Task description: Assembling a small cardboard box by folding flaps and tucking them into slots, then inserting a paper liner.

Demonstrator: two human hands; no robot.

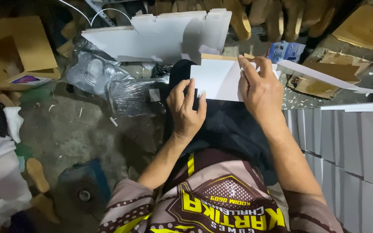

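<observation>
- At centre, over the person's dark lap cloth [229, 125], both hands work on a white cardboard sheet [219, 80] with a brown underside showing along its far edge.
- Left hand [186, 108]: fingers curled together on the sheet's near left corner, thumb and fingertips pinching the edge.
- Right hand [260, 88]: fingers clamped on the sheet's right part, index finger stretched toward the far edge, thumb tucked below.
- Sheet position: held roughly level between the two hands, above the lap, just near of a stack of flat white cardboard blanks [165, 36] that lies farther off.
- Right of the hands: a loose white flap [324, 77] tilted over brown cardboard scraps [320, 86]; nearer right, rows of upright white boxes [350, 151].
- Left of the hands: crumpled clear plastic wrap [109, 82] on the grey floor [78, 129]; far left, an open brown carton [14, 49].
- Far edge: wooden shoe forms [277, 17] hanging in a row.
</observation>
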